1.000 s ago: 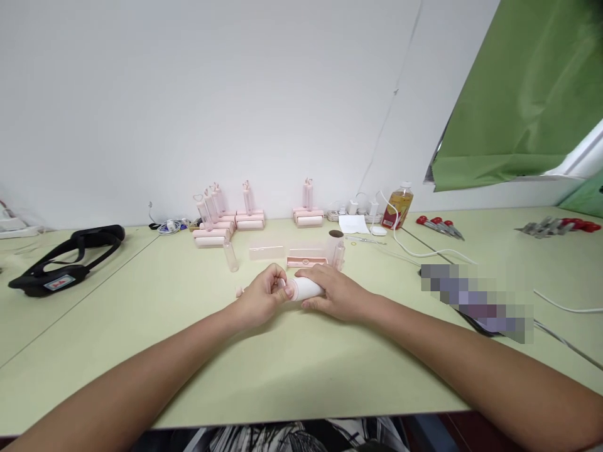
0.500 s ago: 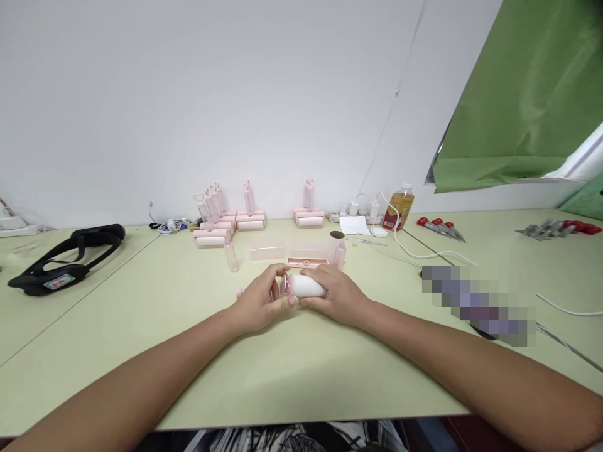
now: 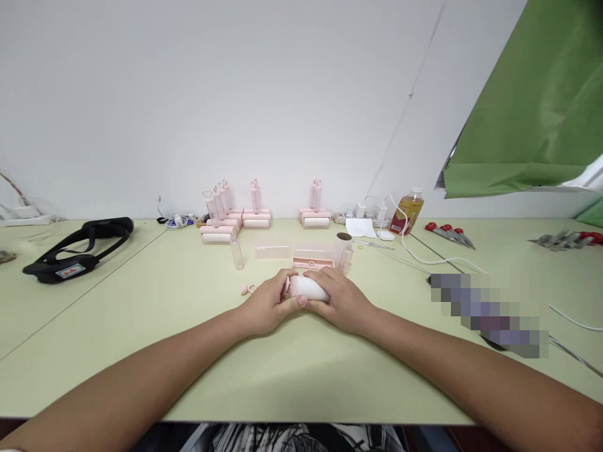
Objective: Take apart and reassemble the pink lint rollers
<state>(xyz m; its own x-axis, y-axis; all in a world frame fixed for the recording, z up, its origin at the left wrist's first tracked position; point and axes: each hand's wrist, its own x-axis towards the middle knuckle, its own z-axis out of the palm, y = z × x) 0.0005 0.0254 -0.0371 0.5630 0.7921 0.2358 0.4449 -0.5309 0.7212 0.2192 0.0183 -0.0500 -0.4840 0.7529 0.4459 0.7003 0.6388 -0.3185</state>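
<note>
A white lint roll (image 3: 308,289) lies sideways between my hands, low over the table. My right hand (image 3: 343,300) is closed around its right part. At the roll's left end, a pink end piece (image 3: 287,286) sits in the grip of my left hand (image 3: 268,306), whose thumb reaches toward the roll. I cannot tell whether the end piece is fully seated. Just beyond my hands is an open pink case (image 3: 313,263). To the left of my left hand lies a small pink part (image 3: 245,289), and a clear pink tube (image 3: 237,254) stands farther back.
Finished-looking pink rollers (image 3: 219,232) with clear handles line the wall. Clear covers (image 3: 273,252) lie near the case, beside a brown-topped cylinder (image 3: 343,237). A black head strap (image 3: 80,251) is at left. A drink bottle (image 3: 407,210), cables and red-handled tools (image 3: 450,234) are at right.
My left hand has closed in on the roll's pink end, its thumb now nearer my right hand. The view has shifted slightly, and more of the small pink part shows.
</note>
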